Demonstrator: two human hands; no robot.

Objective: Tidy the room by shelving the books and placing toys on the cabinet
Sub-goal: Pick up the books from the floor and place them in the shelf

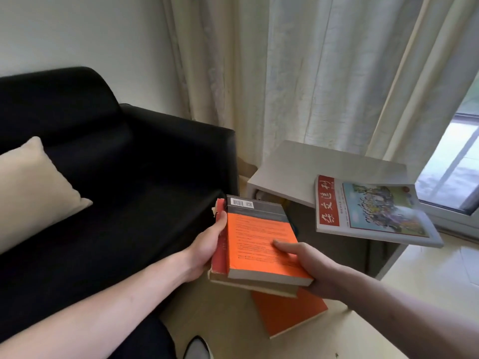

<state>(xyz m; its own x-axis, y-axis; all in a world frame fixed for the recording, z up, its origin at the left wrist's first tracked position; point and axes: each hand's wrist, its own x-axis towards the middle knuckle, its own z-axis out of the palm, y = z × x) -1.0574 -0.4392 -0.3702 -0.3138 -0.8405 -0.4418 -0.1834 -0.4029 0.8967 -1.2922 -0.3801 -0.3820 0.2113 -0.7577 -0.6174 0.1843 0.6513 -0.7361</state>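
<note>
At lower centre of the frame, left hand (207, 244) and right hand (308, 265) are gripping a stacked orange-and-grey paperback book (261, 244), fingers curled around its edges.

A home living room. Black sofa (116, 177) with a cream cushion (33, 187), long pale curtains (311, 73) by a glass door (451, 161). Low white side table (305, 169) bearing a magazine (373, 211).

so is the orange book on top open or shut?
Shut. The orange book lies back cover up, barcode visible, pages closed, atop the held stack.
</note>
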